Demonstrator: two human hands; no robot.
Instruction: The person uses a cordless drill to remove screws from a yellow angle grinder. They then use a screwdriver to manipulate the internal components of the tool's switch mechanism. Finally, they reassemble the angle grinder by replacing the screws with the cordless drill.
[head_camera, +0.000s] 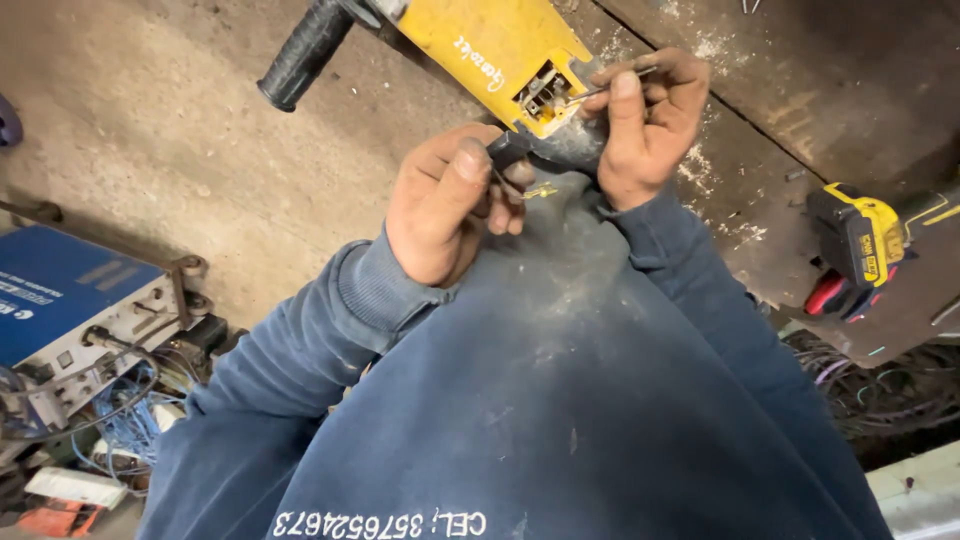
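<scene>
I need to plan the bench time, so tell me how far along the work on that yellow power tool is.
Done: the yellow tool has its rear end open, inner parts exposed. In hand: the right hand works a thin metal probe into the opening; the left hand pinches a small brass-coloured piece. Left: the opening is not yet closed.

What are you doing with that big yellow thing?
A person in a blue sweatshirt has a big yellow power tool propped against their body, with its casing open at one end. The right hand pokes a thin metal tool into the opening. The left hand pinches a small brass-coloured piece just below it. A yellow cordless drill lies nearby.
</scene>
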